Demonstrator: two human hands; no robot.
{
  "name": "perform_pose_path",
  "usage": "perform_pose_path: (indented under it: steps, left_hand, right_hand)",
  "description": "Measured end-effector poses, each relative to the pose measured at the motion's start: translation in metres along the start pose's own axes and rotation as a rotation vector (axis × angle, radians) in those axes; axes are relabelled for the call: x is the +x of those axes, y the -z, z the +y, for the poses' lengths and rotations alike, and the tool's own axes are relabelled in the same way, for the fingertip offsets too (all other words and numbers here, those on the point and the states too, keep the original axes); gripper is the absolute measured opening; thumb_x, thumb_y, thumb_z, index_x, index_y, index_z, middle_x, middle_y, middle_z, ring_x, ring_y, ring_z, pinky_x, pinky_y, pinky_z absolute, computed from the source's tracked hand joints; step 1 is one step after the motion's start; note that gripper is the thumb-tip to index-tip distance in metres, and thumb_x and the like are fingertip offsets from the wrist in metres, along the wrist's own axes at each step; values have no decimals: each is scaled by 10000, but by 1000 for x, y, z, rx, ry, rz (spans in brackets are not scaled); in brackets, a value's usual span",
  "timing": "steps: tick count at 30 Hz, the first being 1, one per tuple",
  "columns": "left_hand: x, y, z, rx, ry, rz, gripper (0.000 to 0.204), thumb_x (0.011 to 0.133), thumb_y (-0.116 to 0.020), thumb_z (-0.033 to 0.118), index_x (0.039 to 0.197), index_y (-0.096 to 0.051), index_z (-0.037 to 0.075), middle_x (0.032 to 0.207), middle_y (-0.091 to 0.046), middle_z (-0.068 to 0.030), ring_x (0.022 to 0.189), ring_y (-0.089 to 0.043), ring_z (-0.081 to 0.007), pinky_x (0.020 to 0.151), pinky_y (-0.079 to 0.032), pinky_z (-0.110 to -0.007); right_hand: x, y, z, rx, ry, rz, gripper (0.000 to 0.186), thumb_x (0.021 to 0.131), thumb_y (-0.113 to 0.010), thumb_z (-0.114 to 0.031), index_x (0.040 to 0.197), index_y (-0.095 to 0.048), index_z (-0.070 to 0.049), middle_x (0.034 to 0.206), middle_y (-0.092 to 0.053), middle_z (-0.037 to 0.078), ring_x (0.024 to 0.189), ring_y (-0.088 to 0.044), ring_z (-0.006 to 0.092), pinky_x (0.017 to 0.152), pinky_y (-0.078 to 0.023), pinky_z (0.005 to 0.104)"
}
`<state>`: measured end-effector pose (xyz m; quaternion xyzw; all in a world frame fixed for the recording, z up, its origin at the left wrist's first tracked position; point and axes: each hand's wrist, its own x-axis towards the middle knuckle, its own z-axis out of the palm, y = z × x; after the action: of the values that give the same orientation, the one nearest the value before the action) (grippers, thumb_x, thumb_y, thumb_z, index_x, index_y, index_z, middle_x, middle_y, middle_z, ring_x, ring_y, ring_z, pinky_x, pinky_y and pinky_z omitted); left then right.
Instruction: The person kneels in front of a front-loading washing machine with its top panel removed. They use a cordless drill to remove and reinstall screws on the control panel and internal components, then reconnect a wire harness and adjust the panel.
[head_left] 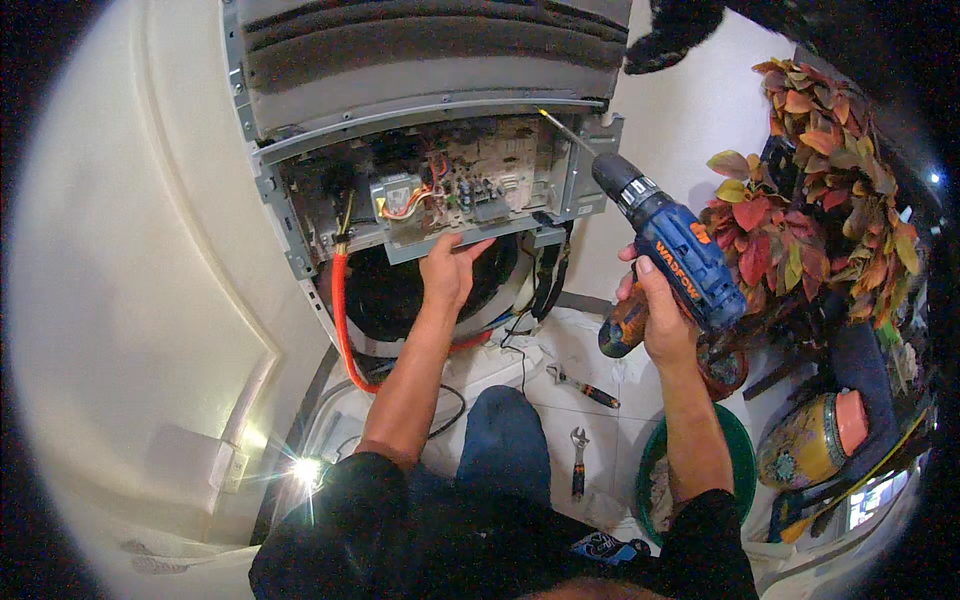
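In front of me is an open appliance housing (275, 205) with a dusty circuit board (490, 170) and coloured wires inside. My left hand (450, 272) is at the lower edge of the metal panel (415, 247) beneath the board, thumb stretched to the right; some fingers are hidden behind the edge. In my right hand (660, 305) is a blue and black cordless drill (690, 260), held by its grip. Its long bit (570, 132) points up and left, the yellow tip close to the housing's upper right rim. Whether the tip touches metal I cannot tell.
An orange sleeved cable (340, 310) hangs from the housing's left side. Two adjustable wrenches (583, 387) (579, 462) lie on the tiled floor. To the right are a green tub (741, 480), leafy potted plants (765, 215) and a patterned vase (800, 455). A bright lamp (306, 470) shines at left.
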<state>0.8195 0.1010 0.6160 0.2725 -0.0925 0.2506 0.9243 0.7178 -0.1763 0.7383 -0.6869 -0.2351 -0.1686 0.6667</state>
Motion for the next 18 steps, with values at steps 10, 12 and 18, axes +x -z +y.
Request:
perform_pose_path:
  steps: [10, 12, 18]
  left_hand:
    - [-1, -3, 0, -36, -19, -34, 268, 905, -455, -2, 1141, -516, -113, 1256, -573, -211, 1176, -595, -409, 1012, -511, -634]
    - [0, -3, -2, -51, -45, -49, 261, 906, -460, 0, 1129, -519, -121, 1244, -579, -216, 1176, -599, -397, 1009, -517, -627]
    - [5, 2, -6, -19, -16, 64, 237, 919, -467, 9, 1110, -517, -124, 1164, -600, -191, 949, -677, -313, 1013, -542, -571]
  right_hand:
    - [4, -15, 7, 28, 20, 2, 252, 984, -599, -162, 1201, -604, -33, 1021, -685, 73, 679, -613, 118, 625, -514, 277]
    - [4, -14, 6, 13, 9, 12, 255, 985, -598, -163, 1203, -605, -32, 1022, -688, 76, 674, -611, 119, 618, -512, 276]
    - [7, -10, 10, 58, 65, 28, 226, 997, -599, -253, 1076, -707, -71, 779, -654, 10, 646, -597, 100, 625, -490, 287]
